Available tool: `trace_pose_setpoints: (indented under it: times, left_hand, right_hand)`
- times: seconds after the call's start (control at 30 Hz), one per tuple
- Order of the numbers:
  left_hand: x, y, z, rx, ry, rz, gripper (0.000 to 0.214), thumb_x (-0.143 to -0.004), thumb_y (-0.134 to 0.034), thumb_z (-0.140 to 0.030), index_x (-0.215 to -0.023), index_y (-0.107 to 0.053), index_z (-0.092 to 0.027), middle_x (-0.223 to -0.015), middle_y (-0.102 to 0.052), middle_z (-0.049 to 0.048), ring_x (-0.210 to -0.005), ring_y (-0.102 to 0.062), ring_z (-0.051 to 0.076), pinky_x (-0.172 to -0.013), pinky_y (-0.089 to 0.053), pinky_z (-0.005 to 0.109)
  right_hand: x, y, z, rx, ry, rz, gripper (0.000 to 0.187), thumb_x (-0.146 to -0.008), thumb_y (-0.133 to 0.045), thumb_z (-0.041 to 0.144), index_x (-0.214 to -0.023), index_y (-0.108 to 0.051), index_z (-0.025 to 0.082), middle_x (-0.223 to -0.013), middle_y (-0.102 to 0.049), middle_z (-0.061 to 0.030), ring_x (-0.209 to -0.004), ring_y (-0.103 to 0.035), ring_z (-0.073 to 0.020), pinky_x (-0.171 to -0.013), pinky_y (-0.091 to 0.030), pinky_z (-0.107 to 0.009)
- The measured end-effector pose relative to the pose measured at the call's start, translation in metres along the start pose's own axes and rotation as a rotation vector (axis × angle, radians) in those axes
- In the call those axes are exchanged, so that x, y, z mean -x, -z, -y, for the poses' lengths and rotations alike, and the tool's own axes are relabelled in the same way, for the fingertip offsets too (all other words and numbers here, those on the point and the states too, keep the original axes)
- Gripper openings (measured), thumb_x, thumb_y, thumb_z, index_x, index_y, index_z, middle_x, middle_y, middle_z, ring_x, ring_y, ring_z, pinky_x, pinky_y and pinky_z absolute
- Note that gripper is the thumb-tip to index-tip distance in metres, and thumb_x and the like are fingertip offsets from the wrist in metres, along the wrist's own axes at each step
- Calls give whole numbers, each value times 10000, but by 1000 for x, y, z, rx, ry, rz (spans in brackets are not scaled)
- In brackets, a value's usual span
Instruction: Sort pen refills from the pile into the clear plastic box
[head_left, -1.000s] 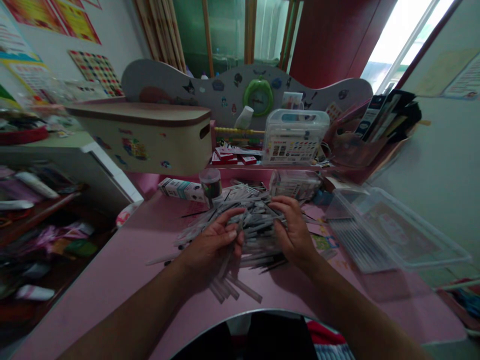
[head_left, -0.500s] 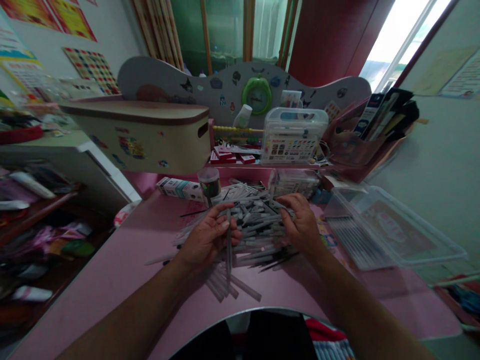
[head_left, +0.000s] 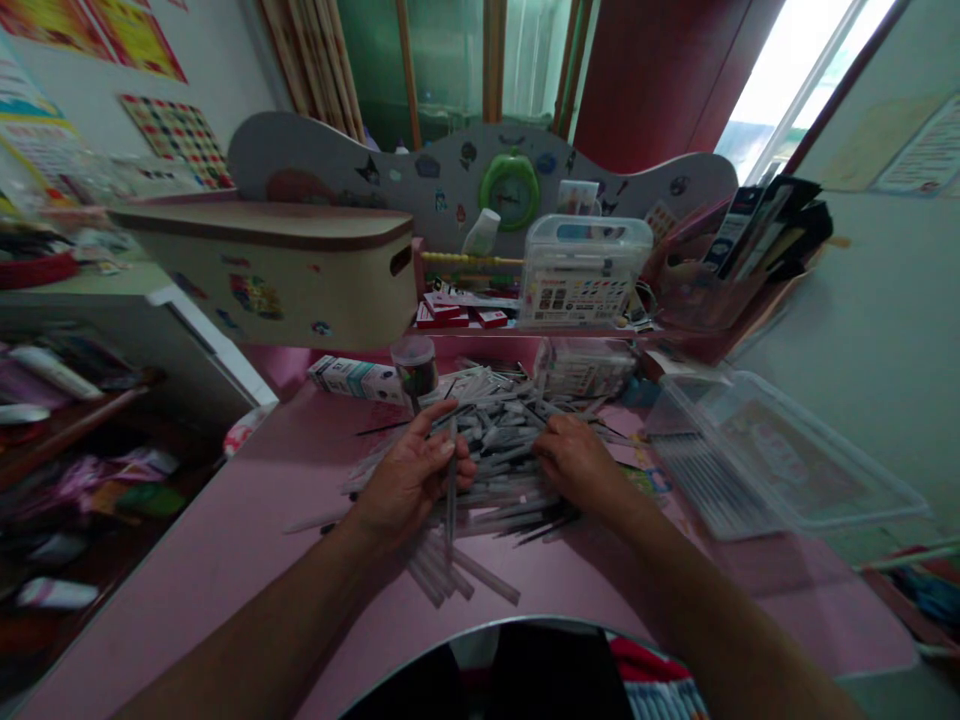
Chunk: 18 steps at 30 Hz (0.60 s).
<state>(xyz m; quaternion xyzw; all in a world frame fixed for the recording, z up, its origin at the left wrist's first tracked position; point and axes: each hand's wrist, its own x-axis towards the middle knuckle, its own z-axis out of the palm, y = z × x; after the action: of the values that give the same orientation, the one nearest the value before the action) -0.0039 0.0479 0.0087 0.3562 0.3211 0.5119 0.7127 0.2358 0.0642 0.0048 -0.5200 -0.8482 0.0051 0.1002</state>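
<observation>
A heap of several grey pens (head_left: 502, 440) lies on the pink desk (head_left: 225, 540). My left hand (head_left: 409, 478) is closed round a bundle of pens (head_left: 448, 560) whose ends stick out toward me below the palm. One pen stands upright between its fingers. My right hand (head_left: 574, 462) rests palm down on the right side of the heap, fingers curled into the pens; what they hold is hidden.
A clear plastic tray (head_left: 757, 460) with pens laid in a row sits at the right. Behind the heap stand a small round jar (head_left: 417, 366), a boxed item (head_left: 352, 378), a clear marker case (head_left: 581, 270), a wooden box (head_left: 277, 265) and a green clock (head_left: 510, 190).
My right hand has dropped from the heap's top right down and left onto the pens. My left hand keeps its bundle and has shifted slightly left.
</observation>
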Motion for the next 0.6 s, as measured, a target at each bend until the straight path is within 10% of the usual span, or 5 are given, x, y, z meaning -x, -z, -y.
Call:
trace_pose_setpoints:
  times: [0.6]
  left_hand:
    - [3, -4, 15, -57, 154, 100, 449, -765, -773, -197, -1179, -599, -185, -805, -661, 8, -633, -675, 126, -566, -544, 216]
  right_hand:
    - [-1, -8, 10, 44, -73, -143, 70, -828, -625, 160, -809, -692, 157, -922, -635, -110, -934, -542, -269, -822, -415, -377]
